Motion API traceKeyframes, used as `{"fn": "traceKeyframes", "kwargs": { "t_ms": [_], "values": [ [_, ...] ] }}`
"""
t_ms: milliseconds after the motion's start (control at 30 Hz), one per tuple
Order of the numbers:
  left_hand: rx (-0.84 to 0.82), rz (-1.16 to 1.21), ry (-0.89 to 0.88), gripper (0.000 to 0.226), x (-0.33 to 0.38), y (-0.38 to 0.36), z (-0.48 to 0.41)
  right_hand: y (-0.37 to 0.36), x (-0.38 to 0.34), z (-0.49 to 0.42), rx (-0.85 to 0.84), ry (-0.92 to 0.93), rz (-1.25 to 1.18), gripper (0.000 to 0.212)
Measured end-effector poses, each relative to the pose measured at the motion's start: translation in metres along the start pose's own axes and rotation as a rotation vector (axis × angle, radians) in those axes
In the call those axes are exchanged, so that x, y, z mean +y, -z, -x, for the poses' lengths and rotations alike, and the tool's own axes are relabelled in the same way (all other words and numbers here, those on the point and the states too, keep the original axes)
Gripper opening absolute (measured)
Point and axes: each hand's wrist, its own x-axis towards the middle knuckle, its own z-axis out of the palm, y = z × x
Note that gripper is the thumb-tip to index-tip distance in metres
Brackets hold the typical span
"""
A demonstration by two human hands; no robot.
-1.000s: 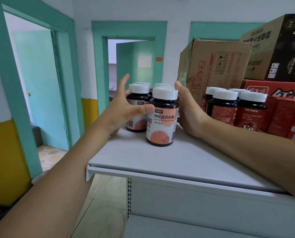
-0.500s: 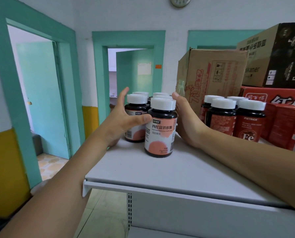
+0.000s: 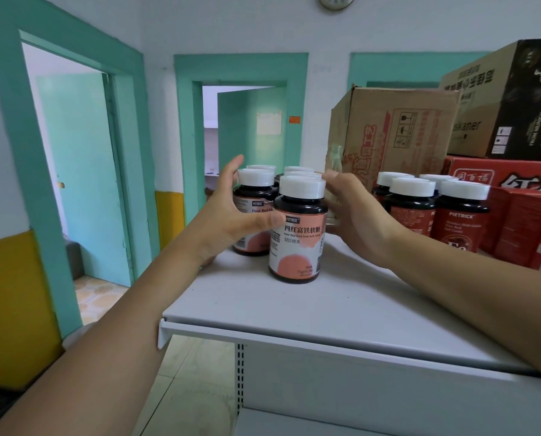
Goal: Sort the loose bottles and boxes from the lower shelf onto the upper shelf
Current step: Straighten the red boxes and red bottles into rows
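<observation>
**Right hand (image 3: pixel 357 218) easing off the front bottle (image 3: pixel 297 234)**

Fingers of the right hand are lifting off the bottle's side, where they were lying flat half a second ago. They are now hanging relaxed and motion-blurred beside its white cap, and whether they are touching it cannot be told. The front bottle is standing upright on the upper shelf (image 3: pixel 294 309), between the two hands. The left hand (image 3: pixel 228 218) is staying put, fingers extended rather than clenched. Its thumb is pressing on the front bottle's pink label and its palm is lying against the rear-left bottle (image 3: pixel 256 191). Other capped bottles (image 3: pixel 300 173) are standing just behind. Well to the right, red-labelled bottles (image 3: pixel 414 209) are standing before a cardboard box (image 3: pixel 395 133) and red boxes (image 3: pixel 521 225).
</observation>
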Motion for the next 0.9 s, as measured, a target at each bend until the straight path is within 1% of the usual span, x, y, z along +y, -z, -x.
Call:
{"fn": "traceKeyframes", "kwargs": {
  "t_ms": [33, 67, 133, 200, 267, 300, 467, 900],
  "values": [
    [-0.002, 0.017, 0.003, 0.147, 0.000, 0.000, 0.001, 0.001, 0.000, 0.002, -0.024, 0.005, -0.010, 0.062],
    [-0.002, 0.028, 0.004, 0.147, -0.001, 0.001, 0.001, 0.002, 0.000, 0.004, -0.040, 0.008, -0.017, 0.058],
    [-0.002, 0.025, 0.005, 0.147, -0.001, 0.001, 0.002, 0.001, 0.001, 0.005, -0.044, 0.001, -0.017, 0.058],
    [0.001, 0.007, 0.008, 0.148, -0.001, 0.000, 0.002, -0.002, 0.005, 0.004, -0.003, -0.020, -0.001, 0.056],
    [0.009, -0.015, 0.008, 0.149, -0.001, 0.000, 0.002, -0.004, 0.009, 0.001, 0.022, -0.042, -0.013, 0.061],
    [0.011, -0.033, 0.006, 0.150, 0.000, 0.000, 0.002, -0.005, 0.010, 0.001, 0.023, -0.052, -0.032, 0.063],
    [-0.006, -0.120, 0.001, 0.158, 0.006, -0.003, 0.003, -0.012, 0.011, 0.000, 0.019, -0.056, -0.099, 0.053],
    [-0.021, -0.153, 0.024, 0.160, 0.006, -0.004, 0.006, -0.021, 0.009, 0.003, 0.017, -0.075, -0.169, 0.056]
  ]
}}
